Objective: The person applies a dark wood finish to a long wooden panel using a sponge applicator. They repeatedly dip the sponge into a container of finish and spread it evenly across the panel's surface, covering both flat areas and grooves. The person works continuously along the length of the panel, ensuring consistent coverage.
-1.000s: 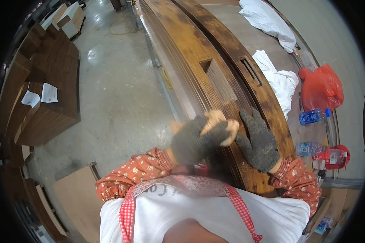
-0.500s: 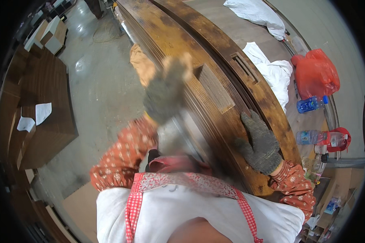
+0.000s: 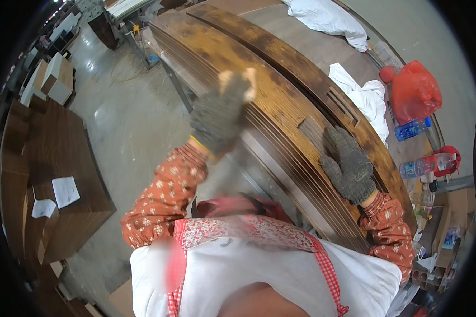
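My left hand [image 3: 219, 116], in a dark grey knit glove, presses on the near edge of a brown wooden panel [image 3: 285, 100] with uneven dark stain. Its fingers are closed on a bunched tan rag [image 3: 250, 87], slightly blurred and mostly hidden under the glove. Lying on the same panel, my right hand [image 3: 349, 166] wears a matching glove, with the thumb apart from the fingers and nothing held. Its fingers overlap a rectangular recess [image 3: 313, 132] in the wood. Behind a dark gap runs a narrower stained piece [image 3: 385, 150] with a slot in it.
Beyond the panels lie a white cloth [image 3: 362, 98], a red plastic bag [image 3: 415, 92], a blue-capped bottle [image 3: 412, 129] and a clear bottle [image 3: 417, 168]. A brown cabinet [image 3: 63, 158] with papers stands on the left. Metal supports [image 3: 177, 84] show below the panel.
The view has shifted. My left hand has moved farther along the panel, and the tan flap beside it no longer shows. My right hand has slid forward onto the recess.
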`<state>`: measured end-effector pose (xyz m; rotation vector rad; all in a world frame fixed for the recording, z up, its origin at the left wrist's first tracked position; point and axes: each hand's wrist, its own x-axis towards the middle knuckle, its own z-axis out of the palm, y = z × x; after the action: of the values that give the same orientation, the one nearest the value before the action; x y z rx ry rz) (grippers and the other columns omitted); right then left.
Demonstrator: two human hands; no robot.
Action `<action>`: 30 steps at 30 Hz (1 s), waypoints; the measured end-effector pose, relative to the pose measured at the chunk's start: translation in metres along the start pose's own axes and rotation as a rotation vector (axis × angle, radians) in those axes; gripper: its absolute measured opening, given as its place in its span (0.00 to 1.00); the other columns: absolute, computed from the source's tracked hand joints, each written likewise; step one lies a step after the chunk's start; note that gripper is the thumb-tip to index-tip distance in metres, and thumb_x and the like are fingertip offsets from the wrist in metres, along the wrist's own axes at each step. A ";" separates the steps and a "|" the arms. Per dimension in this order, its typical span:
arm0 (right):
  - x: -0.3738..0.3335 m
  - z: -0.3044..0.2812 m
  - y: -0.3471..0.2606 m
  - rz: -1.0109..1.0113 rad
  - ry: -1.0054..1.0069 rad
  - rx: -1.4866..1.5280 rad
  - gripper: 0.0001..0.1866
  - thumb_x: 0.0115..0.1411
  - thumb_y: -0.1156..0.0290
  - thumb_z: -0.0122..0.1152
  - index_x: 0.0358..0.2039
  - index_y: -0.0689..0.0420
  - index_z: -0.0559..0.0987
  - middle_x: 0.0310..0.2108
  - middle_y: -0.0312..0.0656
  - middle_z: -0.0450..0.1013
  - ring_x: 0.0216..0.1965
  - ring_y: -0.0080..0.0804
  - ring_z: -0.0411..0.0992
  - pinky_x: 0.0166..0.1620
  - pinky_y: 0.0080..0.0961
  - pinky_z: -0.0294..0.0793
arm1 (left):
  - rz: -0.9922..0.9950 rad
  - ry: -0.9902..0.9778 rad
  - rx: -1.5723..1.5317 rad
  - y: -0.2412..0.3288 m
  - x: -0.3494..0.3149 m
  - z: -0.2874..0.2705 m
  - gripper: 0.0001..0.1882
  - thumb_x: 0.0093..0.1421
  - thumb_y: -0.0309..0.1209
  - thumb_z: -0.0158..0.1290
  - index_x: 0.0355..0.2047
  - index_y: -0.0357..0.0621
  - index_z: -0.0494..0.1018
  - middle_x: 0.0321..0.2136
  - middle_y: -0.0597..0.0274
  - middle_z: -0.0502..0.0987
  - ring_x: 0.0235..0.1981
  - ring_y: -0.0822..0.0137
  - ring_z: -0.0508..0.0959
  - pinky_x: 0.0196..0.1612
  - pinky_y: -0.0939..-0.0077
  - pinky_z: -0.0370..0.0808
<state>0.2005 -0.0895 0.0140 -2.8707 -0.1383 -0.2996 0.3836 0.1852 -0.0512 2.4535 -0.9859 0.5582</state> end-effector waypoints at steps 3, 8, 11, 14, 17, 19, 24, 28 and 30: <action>0.007 -0.002 -0.001 0.012 0.000 0.035 0.32 0.57 0.58 0.63 0.59 0.61 0.69 0.55 0.60 0.68 0.57 0.57 0.66 0.60 0.43 0.65 | -0.046 0.040 0.211 -0.087 0.029 0.005 0.42 0.47 0.28 0.57 0.65 0.54 0.58 0.60 0.53 0.68 0.42 0.48 0.76 0.42 0.56 0.74; 0.008 0.003 0.003 0.124 0.002 0.067 0.30 0.56 0.61 0.64 0.57 0.60 0.71 0.55 0.56 0.70 0.55 0.53 0.69 0.58 0.41 0.68 | 0.078 0.113 0.230 -0.098 0.035 0.027 0.39 0.47 0.27 0.56 0.62 0.52 0.62 0.59 0.48 0.66 0.40 0.50 0.76 0.41 0.53 0.74; 0.008 0.002 0.000 0.120 0.017 0.049 0.30 0.57 0.62 0.64 0.58 0.60 0.71 0.55 0.55 0.70 0.55 0.51 0.69 0.57 0.39 0.69 | 0.102 0.056 -0.117 0.004 0.007 0.017 0.33 0.53 0.27 0.53 0.61 0.46 0.62 0.51 0.48 0.71 0.35 0.48 0.76 0.32 0.57 0.74; 0.007 0.003 0.009 0.145 0.008 0.038 0.30 0.57 0.62 0.64 0.58 0.59 0.70 0.55 0.54 0.69 0.54 0.51 0.70 0.57 0.39 0.69 | 0.438 0.164 -0.272 0.055 -0.015 0.028 0.30 0.57 0.25 0.48 0.62 0.42 0.60 0.45 0.48 0.74 0.36 0.50 0.75 0.38 0.56 0.75; 0.008 -0.001 0.006 0.186 -0.030 0.050 0.30 0.58 0.60 0.63 0.58 0.58 0.70 0.56 0.54 0.69 0.55 0.51 0.70 0.57 0.40 0.69 | 0.333 0.098 -0.392 0.044 -0.003 0.018 0.31 0.57 0.25 0.47 0.62 0.43 0.59 0.54 0.49 0.70 0.40 0.51 0.76 0.39 0.56 0.75; 0.013 -0.008 0.002 0.184 -0.065 0.011 0.30 0.58 0.59 0.62 0.58 0.58 0.70 0.56 0.54 0.69 0.55 0.51 0.69 0.58 0.40 0.68 | 0.287 -0.018 -0.045 0.000 0.005 0.014 0.34 0.56 0.25 0.49 0.64 0.47 0.56 0.59 0.48 0.66 0.41 0.50 0.76 0.39 0.58 0.75; 0.007 -0.005 0.005 0.214 -0.009 -0.021 0.28 0.58 0.58 0.63 0.55 0.59 0.72 0.55 0.54 0.69 0.56 0.51 0.68 0.59 0.41 0.66 | -0.022 -0.044 0.119 -0.114 0.055 0.003 0.34 0.56 0.30 0.53 0.64 0.52 0.59 0.53 0.51 0.72 0.38 0.55 0.77 0.38 0.60 0.76; 0.032 -0.007 -0.017 0.039 0.038 -0.105 0.25 0.58 0.63 0.63 0.54 0.60 0.73 0.54 0.55 0.69 0.55 0.54 0.68 0.58 0.42 0.67 | -0.002 -0.088 0.371 -0.183 0.082 0.004 0.37 0.57 0.25 0.51 0.67 0.56 0.55 0.64 0.55 0.62 0.45 0.48 0.78 0.46 0.57 0.76; 0.042 -0.017 -0.038 -0.188 0.036 -0.101 0.26 0.57 0.63 0.64 0.54 0.59 0.73 0.52 0.57 0.70 0.54 0.56 0.69 0.56 0.43 0.68 | -0.187 -0.246 0.408 -0.146 0.085 -0.011 0.38 0.55 0.23 0.50 0.67 0.52 0.54 0.64 0.52 0.62 0.47 0.47 0.77 0.47 0.56 0.75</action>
<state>0.2335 -0.0549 0.0482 -2.9549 -0.3981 -0.4044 0.5431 0.2400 -0.0343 2.9974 -0.7769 0.4348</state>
